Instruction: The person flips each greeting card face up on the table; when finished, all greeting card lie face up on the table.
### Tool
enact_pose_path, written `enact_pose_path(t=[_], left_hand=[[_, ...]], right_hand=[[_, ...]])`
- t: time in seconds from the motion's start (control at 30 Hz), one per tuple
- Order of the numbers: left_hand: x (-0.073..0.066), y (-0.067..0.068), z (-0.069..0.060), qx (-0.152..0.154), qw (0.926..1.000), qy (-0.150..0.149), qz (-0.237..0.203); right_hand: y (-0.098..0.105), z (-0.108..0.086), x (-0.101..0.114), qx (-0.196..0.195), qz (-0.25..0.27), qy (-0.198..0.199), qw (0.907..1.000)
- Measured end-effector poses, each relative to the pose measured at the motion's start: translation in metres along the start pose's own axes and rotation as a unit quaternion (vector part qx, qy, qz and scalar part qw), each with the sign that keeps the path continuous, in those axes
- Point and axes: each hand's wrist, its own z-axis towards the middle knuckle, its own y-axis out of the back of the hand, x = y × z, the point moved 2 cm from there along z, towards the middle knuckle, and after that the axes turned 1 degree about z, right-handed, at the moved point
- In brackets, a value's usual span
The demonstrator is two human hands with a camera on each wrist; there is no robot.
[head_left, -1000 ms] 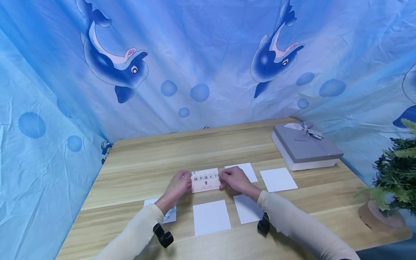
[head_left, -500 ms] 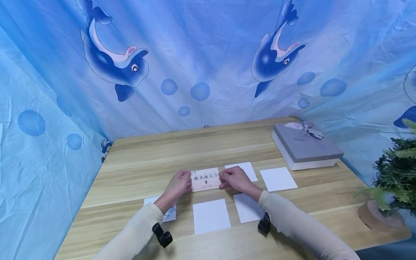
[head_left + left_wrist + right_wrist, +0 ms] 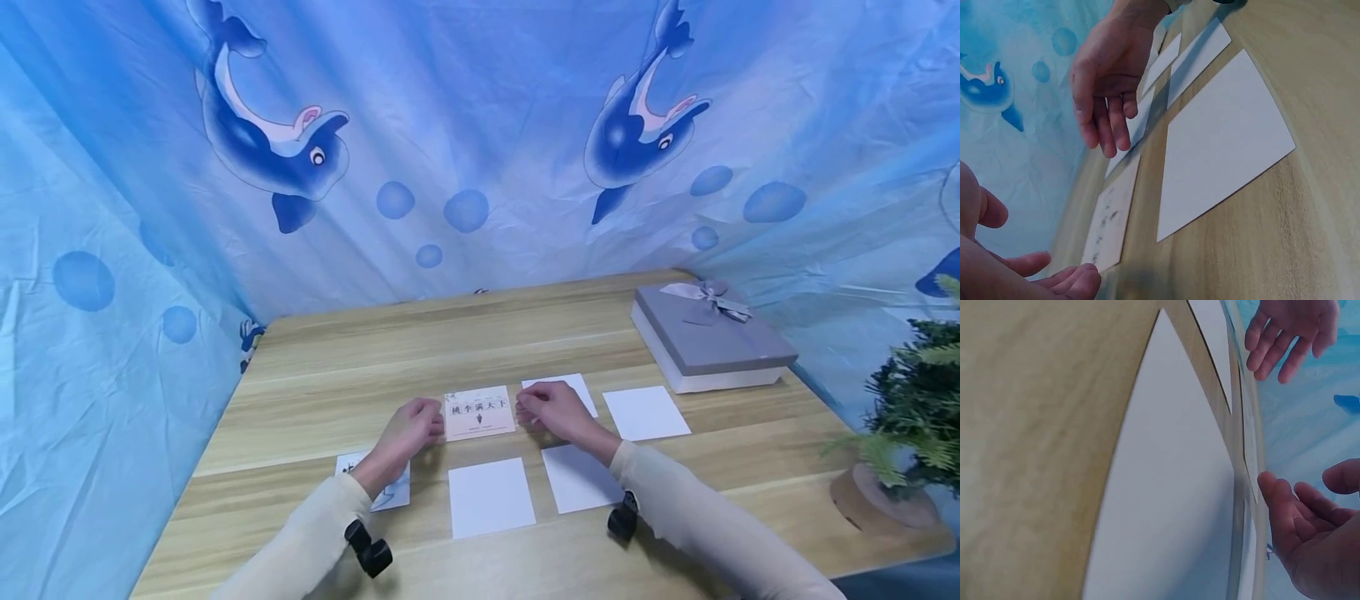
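Note:
A printed card [image 3: 480,414] with a row of dark characters lies face up on the wooden table, between the two hands. At its left edge is my left hand [image 3: 408,429], fingers relaxed; in the left wrist view the left hand [image 3: 1016,262] has thumb and fingers apart beside the card [image 3: 1112,219]. My right hand [image 3: 557,410] is just off the card's right edge, over part of a blank white card [image 3: 579,387]. The right wrist view shows the right hand [image 3: 1316,534] with loosely bent fingers, holding nothing.
Blank white cards lie in front [image 3: 491,498], under the right forearm [image 3: 577,479] and to the right [image 3: 647,413]. Another printed card [image 3: 397,492] is partly under the left wrist. A grey lidded box [image 3: 708,329] with a bow stands back right, a potted plant [image 3: 918,408] at the right edge.
Both hands have let go of the printed card, which now lies flat. The right hand has shifted slightly right, away from its edge.

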Motion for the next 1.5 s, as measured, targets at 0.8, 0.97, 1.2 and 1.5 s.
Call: enact_pose_path(t=[0.8,0.97,1.2,1.5], left_hand=[[-0.005,0.007,-0.070,0.048,0.9963,-0.028,0.066],[-0.001,0.002,-0.078,0.070,0.9952,-0.023,0.064],[0.004,0.000,-0.081,0.104,0.9941,-0.003,0.031],[0.009,-0.004,-0.084,0.115,0.9933,0.002,0.013]], right_hand=[[0.009,-0.078,0.013,0.129,-0.096,0.099,0.9820],[0.008,-0.089,0.013,0.164,-0.061,0.077,0.9815],[0.007,-0.092,0.008,0.184,-0.021,0.054,0.9813],[0.002,-0.093,0.001,0.198,0.037,0.026,0.9793]])
